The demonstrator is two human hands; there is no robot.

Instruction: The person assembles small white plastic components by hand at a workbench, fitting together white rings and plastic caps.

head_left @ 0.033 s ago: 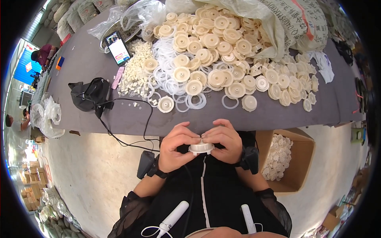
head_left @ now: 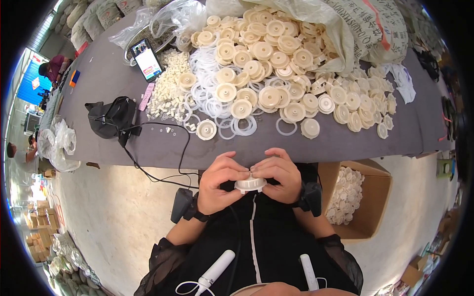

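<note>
The pale floor (head_left: 113, 212) is spreading below the grey worktop (head_left: 355, 145), and people (head_left: 58, 69) are showing beyond its left edge. A woven sack (head_left: 340, 37) is slumping along the far edge, right of centre, and beige caps (head_left: 264, 52) are heaping from there toward the middle. On the floor under the near edge, to the right, a carton (head_left: 375, 212) is holding white caps (head_left: 345, 195). Clear rings (head_left: 203, 66) and small bits (head_left: 165, 93) are lying left of the heap, a black bag (head_left: 111, 119) nearer the left edge. The left hand (head_left: 222, 180) and right hand (head_left: 281, 177) are meeting just off the near edge's middle. A phone (head_left: 146, 61) is lying beside the bits. Both hands' fingers are bending narrowly, holding a pale cap (head_left: 251, 184) between them
</note>
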